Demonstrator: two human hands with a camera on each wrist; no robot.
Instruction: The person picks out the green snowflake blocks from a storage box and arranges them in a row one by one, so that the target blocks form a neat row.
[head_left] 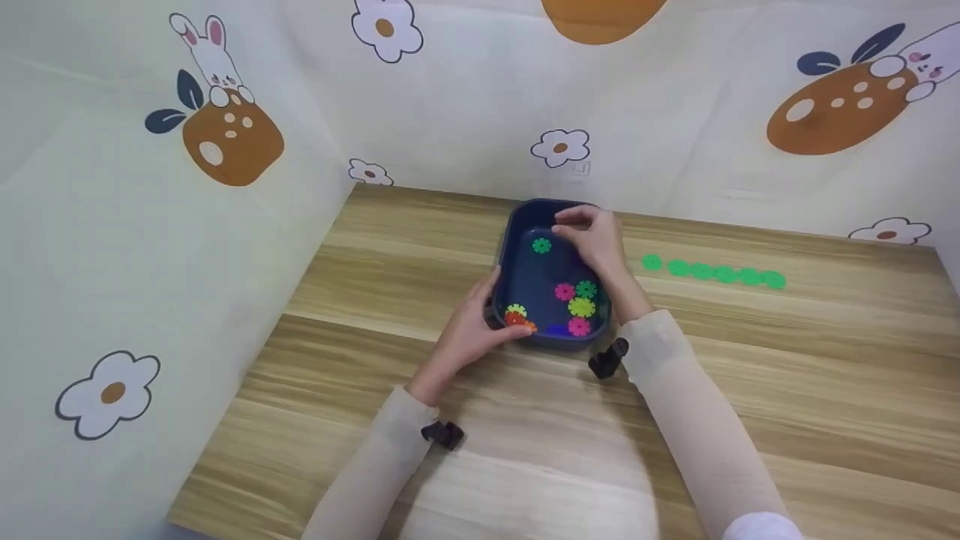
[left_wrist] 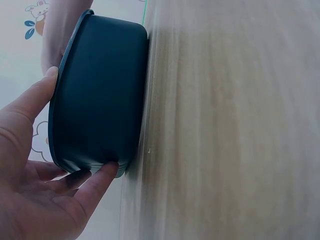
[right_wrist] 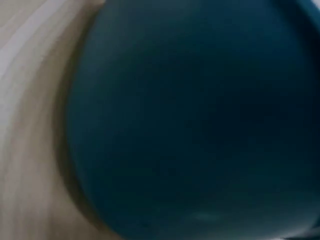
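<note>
A dark blue plastic basin (head_left: 517,232) stands on the wooden table, holding several flower-shaped plastic discs. My left hand (head_left: 472,322) grips its near-left corner, thumb over the rim and fingers against the outer wall; the left wrist view shows this hand (left_wrist: 55,185) on the basin (left_wrist: 100,90). Over the far-right part of the basin, my right hand (head_left: 596,236) is bent inward, thumb and fingers slightly apart with nothing visible between them. A green disc (head_left: 541,245) lies close below its fingertips. The basin wall (right_wrist: 190,120) fills the right wrist view, which hides that hand.
Right of the basin, several green discs (head_left: 725,274) lie in a row, the leftmost disc (head_left: 652,262) slightly apart. Pink discs (head_left: 579,326), a yellow disc (head_left: 581,307) and orange-red pieces (head_left: 514,319) sit at the basin's near end. Patterned cloth (head_left: 465,112) surrounds the table.
</note>
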